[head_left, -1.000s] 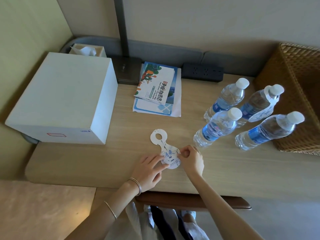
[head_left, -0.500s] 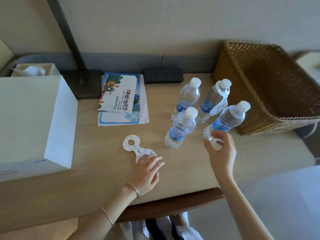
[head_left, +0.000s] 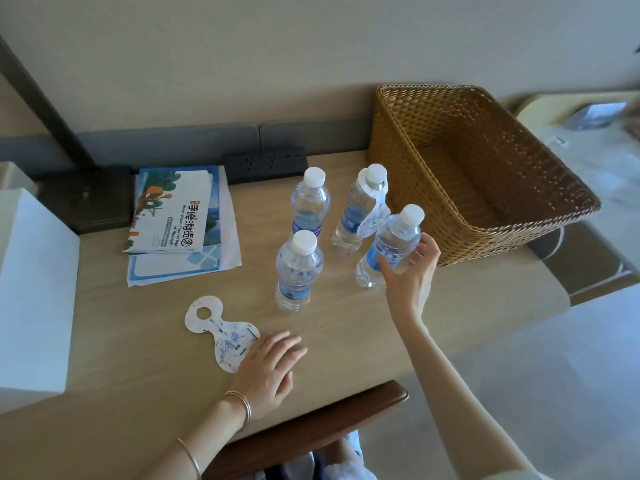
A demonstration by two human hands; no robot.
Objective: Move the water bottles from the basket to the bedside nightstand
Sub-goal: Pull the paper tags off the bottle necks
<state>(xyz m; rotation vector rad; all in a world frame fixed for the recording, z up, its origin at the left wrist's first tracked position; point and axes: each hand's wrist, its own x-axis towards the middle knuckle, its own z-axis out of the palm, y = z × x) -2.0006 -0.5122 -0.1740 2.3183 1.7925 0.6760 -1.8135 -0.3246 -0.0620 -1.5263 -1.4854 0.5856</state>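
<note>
From the head camera, 4 water bottles stand close together on the wooden table, just left of the wicker basket. The right hand grips the front right bottle round its middle, thumb on the near-left side and fingers curled round the basket side. The left hand lies flat and relaxed on the table, well apart from the bottles, holding nothing, its edge resting on a paper tag.

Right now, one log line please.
right hand: grips front-right bottle | left hand: flat, touching loose paper tag | other three bottles: upright on desk | basket: no bottles inside
</note>
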